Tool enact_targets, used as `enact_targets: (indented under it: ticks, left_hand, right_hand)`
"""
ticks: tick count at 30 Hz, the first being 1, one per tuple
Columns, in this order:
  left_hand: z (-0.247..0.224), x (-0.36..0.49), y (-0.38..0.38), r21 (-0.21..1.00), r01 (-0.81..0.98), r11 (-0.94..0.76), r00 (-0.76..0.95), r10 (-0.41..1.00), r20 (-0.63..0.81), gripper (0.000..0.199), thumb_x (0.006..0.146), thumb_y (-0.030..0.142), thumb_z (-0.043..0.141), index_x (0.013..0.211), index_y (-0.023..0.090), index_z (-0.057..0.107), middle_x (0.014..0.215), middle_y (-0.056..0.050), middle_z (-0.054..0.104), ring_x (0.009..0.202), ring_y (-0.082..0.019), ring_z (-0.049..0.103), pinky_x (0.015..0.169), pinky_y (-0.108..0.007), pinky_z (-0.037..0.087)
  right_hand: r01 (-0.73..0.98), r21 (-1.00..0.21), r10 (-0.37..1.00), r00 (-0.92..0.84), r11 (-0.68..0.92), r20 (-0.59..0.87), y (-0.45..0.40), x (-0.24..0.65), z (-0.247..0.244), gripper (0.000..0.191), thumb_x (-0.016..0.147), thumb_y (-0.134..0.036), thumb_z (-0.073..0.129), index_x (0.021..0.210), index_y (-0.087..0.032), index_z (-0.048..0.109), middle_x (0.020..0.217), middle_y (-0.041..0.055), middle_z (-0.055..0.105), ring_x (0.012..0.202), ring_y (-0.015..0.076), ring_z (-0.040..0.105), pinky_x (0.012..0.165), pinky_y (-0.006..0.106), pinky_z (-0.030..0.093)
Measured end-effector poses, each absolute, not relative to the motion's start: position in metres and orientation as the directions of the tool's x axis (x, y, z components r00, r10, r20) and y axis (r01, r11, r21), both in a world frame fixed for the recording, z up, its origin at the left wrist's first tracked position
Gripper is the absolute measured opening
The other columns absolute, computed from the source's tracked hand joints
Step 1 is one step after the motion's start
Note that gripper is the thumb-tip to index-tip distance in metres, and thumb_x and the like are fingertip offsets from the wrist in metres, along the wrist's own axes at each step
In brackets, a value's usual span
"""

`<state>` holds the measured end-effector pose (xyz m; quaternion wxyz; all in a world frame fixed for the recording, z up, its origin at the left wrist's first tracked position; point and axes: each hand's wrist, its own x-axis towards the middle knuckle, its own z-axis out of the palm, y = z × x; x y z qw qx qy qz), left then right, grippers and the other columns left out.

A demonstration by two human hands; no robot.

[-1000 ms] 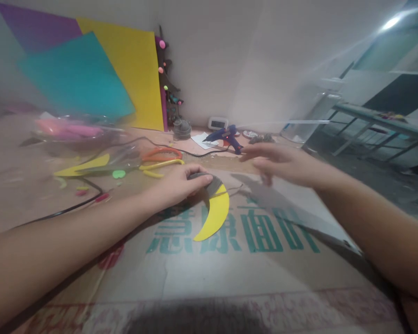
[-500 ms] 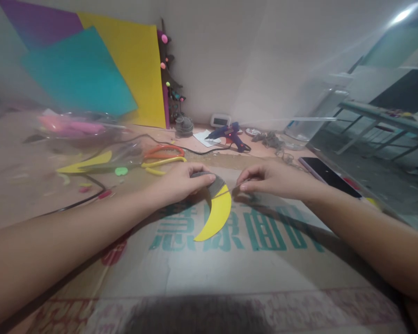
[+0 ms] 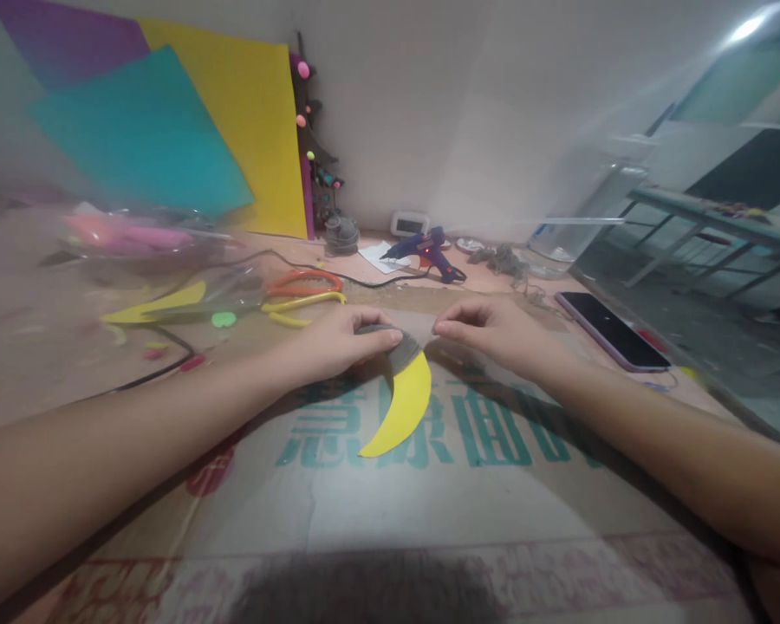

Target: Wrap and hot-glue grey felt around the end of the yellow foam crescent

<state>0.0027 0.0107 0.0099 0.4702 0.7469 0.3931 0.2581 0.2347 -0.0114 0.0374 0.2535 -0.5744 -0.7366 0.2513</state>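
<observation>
A yellow crescent (image 3: 408,400) is held by my left hand (image 3: 357,341), thumb on top and fingers beneath or behind it. Its upper part is covered with wound grey string (image 3: 404,348); the pointed yellow end curves down to the left, above printed cardboard. Just right of the crescent, my right hand (image 3: 474,328) is closed in a pinch, thumb against forefinger. The string's free end at those fingertips is too thin to make out clearly now. My left fingers cover the crescent's upper tip.
Behind my hands lie a glue gun (image 3: 422,251), orange and yellow scissor handles (image 3: 305,295) and a grey string ball (image 3: 341,235). A phone (image 3: 614,332) lies right, a yellow cut piece (image 3: 162,303) left. Coloured sheets (image 3: 149,139) lean on the wall. Printed cardboard (image 3: 377,511) covers the front.
My right hand has moved slightly up and closer to the crescent. The string, stretched to its fingers before, no longer shows as a clear line. My left hand keeps its hold.
</observation>
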Motion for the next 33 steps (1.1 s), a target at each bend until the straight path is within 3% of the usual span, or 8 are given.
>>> enact_targets:
  ticks: [8, 12, 15, 17, 19, 23, 28, 33]
  left_hand:
    - [0.010, 0.002, 0.010, 0.932, 0.289, -0.218, 0.604, 0.797, 0.000, 0.031, 0.085, 0.046, 0.060, 0.087, 0.016, 0.066, 0.054, 0.005, 0.050, 0.046, -0.008, 0.045, 0.043, -0.018, 0.032]
    - [0.007, 0.002, 0.010, 0.970, 0.187, -0.156, 0.587, 0.809, 0.017, 0.029, 0.086, 0.045, 0.060, 0.089, 0.016, 0.061, 0.057, 0.005, 0.052, 0.044, -0.006, 0.044, 0.041, -0.017, 0.031]
    - [0.006, 0.004, 0.010, 0.995, 0.093, -0.037, 0.539, 0.842, -0.019, 0.028, 0.086, 0.043, 0.061, 0.094, 0.017, 0.056, 0.062, 0.003, 0.059, 0.044, -0.007, 0.048, 0.040, -0.016, 0.033]
    - [0.006, 0.005, 0.010, 0.997, 0.073, -0.002, 0.508, 0.861, -0.036, 0.027, 0.086, 0.041, 0.062, 0.096, 0.018, 0.053, 0.065, 0.002, 0.063, 0.046, -0.008, 0.052, 0.040, -0.016, 0.035]
    - [0.005, 0.006, 0.010, 0.997, 0.072, -0.016, 0.503, 0.864, -0.023, 0.026, 0.086, 0.040, 0.062, 0.097, 0.018, 0.052, 0.068, 0.001, 0.066, 0.049, -0.009, 0.056, 0.041, -0.016, 0.036]
    - [0.003, 0.007, 0.010, 0.997, 0.067, -0.049, 0.517, 0.856, 0.007, 0.024, 0.088, 0.038, 0.060, 0.096, 0.018, 0.050, 0.069, 0.000, 0.068, 0.050, -0.009, 0.057, 0.043, -0.016, 0.038]
    - [0.002, 0.007, 0.006, 0.979, 0.138, -0.153, 0.536, 0.843, 0.057, 0.021, 0.090, 0.037, 0.056, 0.097, 0.018, 0.052, 0.074, -0.001, 0.069, 0.056, -0.010, 0.057, 0.047, -0.018, 0.039]
    - [0.003, 0.007, 0.003, 0.863, 0.324, -0.387, 0.535, 0.828, 0.170, 0.027, 0.090, 0.043, 0.054, 0.084, 0.017, 0.059, 0.066, 0.001, 0.061, 0.055, -0.012, 0.052, 0.049, -0.022, 0.036]
  right_hand:
    - [0.714, -0.664, 0.972, -0.218, 0.222, 0.089, -0.012, 0.233, 0.028, 0.028, 0.084, -0.043, 0.062, 0.084, -0.017, 0.074, 0.072, 0.0039, 0.068, 0.064, 0.0157, 0.058, 0.058, 0.028, 0.043]
    - [0.703, -0.605, 0.927, -0.296, 0.375, 0.231, -0.012, 0.235, 0.026, 0.032, 0.089, -0.036, 0.058, 0.114, -0.020, 0.069, 0.110, 0.0082, 0.069, 0.076, 0.0166, 0.060, 0.067, 0.031, 0.048]
    - [0.629, -0.664, 0.910, -0.204, 0.403, 0.360, -0.011, 0.238, 0.025, 0.038, 0.093, -0.036, 0.052, 0.129, -0.024, 0.054, 0.132, 0.0090, 0.058, 0.067, 0.0123, 0.057, 0.062, 0.030, 0.049]
    - [0.555, -0.723, 0.897, -0.107, 0.411, 0.429, -0.010, 0.240, 0.025, 0.030, 0.095, -0.040, 0.049, 0.120, -0.024, 0.053, 0.124, 0.0078, 0.059, 0.061, 0.0104, 0.054, 0.061, 0.029, 0.049]
    - [0.504, -0.749, 0.884, -0.067, 0.431, 0.464, -0.011, 0.239, 0.025, 0.026, 0.095, -0.045, 0.048, 0.106, -0.022, 0.054, 0.105, 0.0050, 0.063, 0.061, 0.0107, 0.055, 0.063, 0.028, 0.048]
    - [0.551, -0.745, 0.926, -0.201, 0.377, 0.320, -0.019, 0.233, 0.026, 0.034, 0.094, -0.048, 0.047, 0.082, -0.018, 0.058, 0.073, 0.0011, 0.059, 0.064, 0.0132, 0.054, 0.059, 0.026, 0.044]
    - [0.594, -0.755, 0.952, -0.273, 0.280, 0.138, -0.028, 0.224, 0.025, 0.031, 0.091, -0.042, 0.051, 0.076, -0.017, 0.061, 0.068, -0.0003, 0.057, 0.060, 0.0121, 0.049, 0.052, 0.024, 0.037]
    - [0.590, -0.752, 0.949, -0.274, 0.295, 0.157, -0.031, 0.223, 0.023, 0.030, 0.091, -0.040, 0.051, 0.075, -0.017, 0.061, 0.068, -0.0004, 0.059, 0.062, 0.0125, 0.052, 0.054, 0.024, 0.039]
